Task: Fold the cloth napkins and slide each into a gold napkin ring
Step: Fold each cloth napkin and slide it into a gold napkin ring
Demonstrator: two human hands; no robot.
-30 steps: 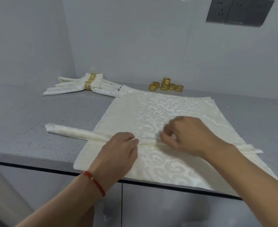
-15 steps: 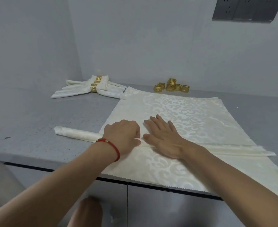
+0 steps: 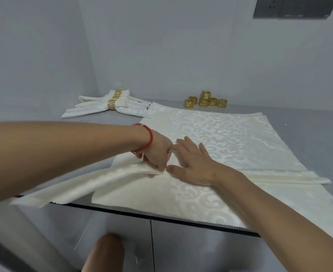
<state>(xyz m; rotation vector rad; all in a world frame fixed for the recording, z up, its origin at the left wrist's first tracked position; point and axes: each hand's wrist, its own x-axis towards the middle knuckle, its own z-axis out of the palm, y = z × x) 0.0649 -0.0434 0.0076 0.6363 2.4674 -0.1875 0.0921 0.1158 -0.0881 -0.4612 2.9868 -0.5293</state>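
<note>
A long, narrow folded cream napkin (image 3: 87,183) lies across a stack of flat patterned napkins (image 3: 230,138) on the grey counter. My left hand (image 3: 157,152), with a red band at the wrist, pinches the folded napkin near its middle, and the napkin's left half is lifted and swung toward the counter's front edge. My right hand (image 3: 193,163) lies flat with spread fingers, pressing the napkin's middle down right beside the left hand. The napkin's right half (image 3: 287,176) stays flat. Several loose gold napkin rings (image 3: 205,100) stand at the back.
Finished napkins in gold rings (image 3: 112,104) lie at the back left by the wall corner. The counter's front edge (image 3: 142,213) runs just under the napkin stack, with steel cabinet doors below. A dark socket panel (image 3: 299,6) sits high on the right wall.
My left hand has turned, pinched the folded napkin and swung its left half up off the counter toward the front edge. My right hand keeps pressing the middle flat.
</note>
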